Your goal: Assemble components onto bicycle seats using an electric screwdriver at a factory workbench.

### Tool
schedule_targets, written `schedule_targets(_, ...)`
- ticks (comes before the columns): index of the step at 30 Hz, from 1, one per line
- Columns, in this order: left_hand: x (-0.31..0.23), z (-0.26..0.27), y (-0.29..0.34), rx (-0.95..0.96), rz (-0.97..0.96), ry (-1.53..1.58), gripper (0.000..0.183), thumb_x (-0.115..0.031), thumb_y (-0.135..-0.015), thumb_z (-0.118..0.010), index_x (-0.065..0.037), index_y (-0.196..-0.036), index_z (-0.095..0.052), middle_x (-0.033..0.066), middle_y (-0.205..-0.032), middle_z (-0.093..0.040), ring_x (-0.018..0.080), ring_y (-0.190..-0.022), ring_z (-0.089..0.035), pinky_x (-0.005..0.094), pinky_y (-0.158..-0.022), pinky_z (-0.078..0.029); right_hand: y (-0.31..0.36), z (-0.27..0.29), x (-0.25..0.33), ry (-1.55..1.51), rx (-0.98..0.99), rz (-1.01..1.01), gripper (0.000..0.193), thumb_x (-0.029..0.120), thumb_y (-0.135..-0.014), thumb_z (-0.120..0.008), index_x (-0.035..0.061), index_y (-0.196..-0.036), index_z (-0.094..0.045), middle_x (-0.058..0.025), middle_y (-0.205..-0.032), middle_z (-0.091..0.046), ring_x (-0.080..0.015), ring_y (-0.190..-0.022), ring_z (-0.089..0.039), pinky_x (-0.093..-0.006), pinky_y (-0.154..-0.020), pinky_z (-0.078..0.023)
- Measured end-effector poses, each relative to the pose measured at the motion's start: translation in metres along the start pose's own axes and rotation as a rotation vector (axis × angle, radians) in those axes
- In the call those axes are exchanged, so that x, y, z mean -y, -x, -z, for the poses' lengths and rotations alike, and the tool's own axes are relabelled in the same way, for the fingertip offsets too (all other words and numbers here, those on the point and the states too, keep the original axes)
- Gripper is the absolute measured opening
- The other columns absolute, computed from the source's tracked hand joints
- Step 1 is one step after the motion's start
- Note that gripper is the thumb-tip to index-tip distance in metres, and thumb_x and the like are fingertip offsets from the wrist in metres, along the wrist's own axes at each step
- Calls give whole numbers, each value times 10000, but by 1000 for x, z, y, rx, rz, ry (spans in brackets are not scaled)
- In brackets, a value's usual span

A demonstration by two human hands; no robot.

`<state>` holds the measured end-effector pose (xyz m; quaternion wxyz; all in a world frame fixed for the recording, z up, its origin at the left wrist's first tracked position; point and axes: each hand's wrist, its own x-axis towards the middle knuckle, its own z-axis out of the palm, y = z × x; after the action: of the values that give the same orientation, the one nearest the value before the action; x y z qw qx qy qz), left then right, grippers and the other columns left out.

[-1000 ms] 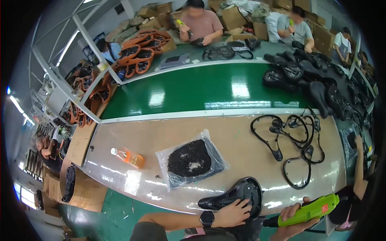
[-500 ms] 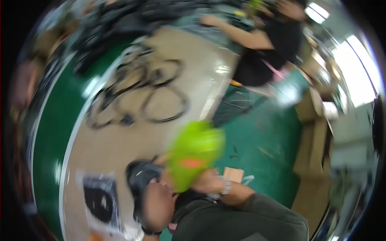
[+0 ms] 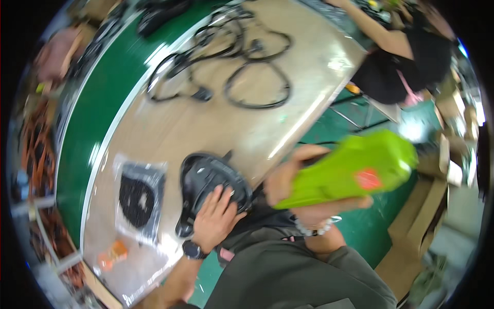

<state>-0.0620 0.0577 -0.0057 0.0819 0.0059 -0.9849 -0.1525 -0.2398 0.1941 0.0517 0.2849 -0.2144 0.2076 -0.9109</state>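
Note:
My left hand [image 3: 212, 219], with a dark watch at its wrist, lies with fingers stretched over the near right part of a black moulded shell [image 3: 194, 169]. The shell rests on the tan tabletop near its edge, its hollow side showing. My right hand [image 3: 325, 210], wearing a beaded bracelet, is wrapped round the narrower end of a bright green, rounded object [image 3: 355, 165] with an orange-red patch. Motion blurs this object, and its exact kind cannot be made out. It is held off the table's right side, above the green floor.
Black cables [image 3: 257, 103] lie looped farther up the tabletop [image 3: 200, 126]. Left of the shell is a clear bag [image 3: 139, 198] with a black part inside. A small orange item [image 3: 118, 251] lies nearby. Another person [image 3: 396, 67] works at far right; cardboard boxes [image 3: 411, 216] stand below.
The green object has swung right, away from the shell, in my right hand. My left hand now lies flat on the shell. The view has shifted, with the cables now higher in it.

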Motion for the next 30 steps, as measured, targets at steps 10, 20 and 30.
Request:
schedule_targets(10, 4, -11, 20, -89, 21, -39, 350, -332, -801, -791, -47, -947, -648, 189, -1282, -632, 326, -1223, -604, 432, -1007, -507, -7, 8, -36, 348, 164, 28, 1192, 982, -501, -544, 26, -1211, -533, -130, -806, -625, -258, -633, -590, -382, -583, -493)
schedule_targets(20, 6, -14, 22, -100, 8, -46, 348, -380, -826, -763, -64, -918, -647, 188, -1253, -653, 306, -1213, -615, 424, -1016, -503, -5, -4, -47, 457, 148, -57, 229, 44, -878, -657, 14, -1089, -576, -131, -869, -654, -237, -808, -619, -344, -750, -503)
schedule_targets(30, 7, -20, 25, -114, -1, -62, 352, -394, -912, -654, -46, -964, -643, 210, -1258, -647, 313, -1223, -606, 436, -1029, -487, -13, 17, -59, 715, 336, -136, 1198, 1008, -485, -529, -9, -1119, -548, -126, -800, -593, -245, -631, -564, -357, -582, -486)
